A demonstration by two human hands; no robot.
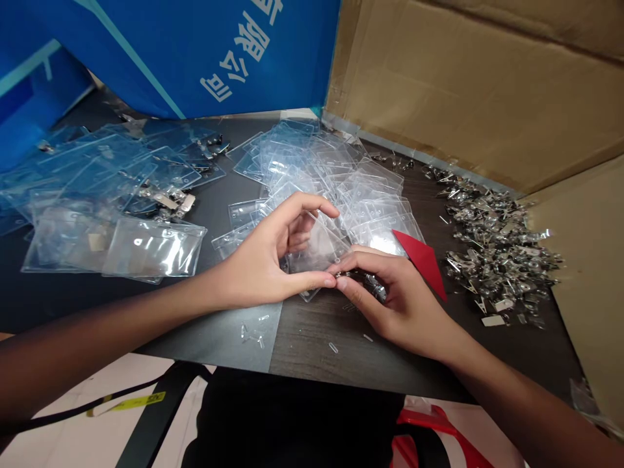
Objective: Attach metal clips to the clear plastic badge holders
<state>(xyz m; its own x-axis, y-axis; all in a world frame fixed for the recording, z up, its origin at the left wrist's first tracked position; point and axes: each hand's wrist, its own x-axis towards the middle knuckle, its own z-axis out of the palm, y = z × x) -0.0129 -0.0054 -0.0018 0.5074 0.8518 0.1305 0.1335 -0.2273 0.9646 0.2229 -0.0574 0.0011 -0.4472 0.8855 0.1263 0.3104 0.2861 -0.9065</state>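
Note:
My left hand (pixel 266 260) curls around a clear plastic badge holder (pixel 319 244), its thumb pressed near the edge and its index finger arched above. The holder is tilted, with one corner pointing down toward the table. Against that edge, the thumb and index finger of my right hand (pixel 394 296) pinch together. Shiny metal badge clips (pixel 374 286) show in the right palm, partly hidden by the fingers. The fingertips of both hands touch, so the exact join between clip and holder is covered. Behind the hands spreads a pile of clear badge holders (pixel 312 156).
Many loose metal clips (pixel 502 240) are heaped at the right. Holders with clips attached (pixel 151 247) lie stacked at the left. A red triangular piece (pixel 422 260) lies beside my right hand. Small clear strips (pixel 333 348) are scattered in front. A cardboard wall (pixel 468 84) and blue panel (pixel 195 52) stand behind.

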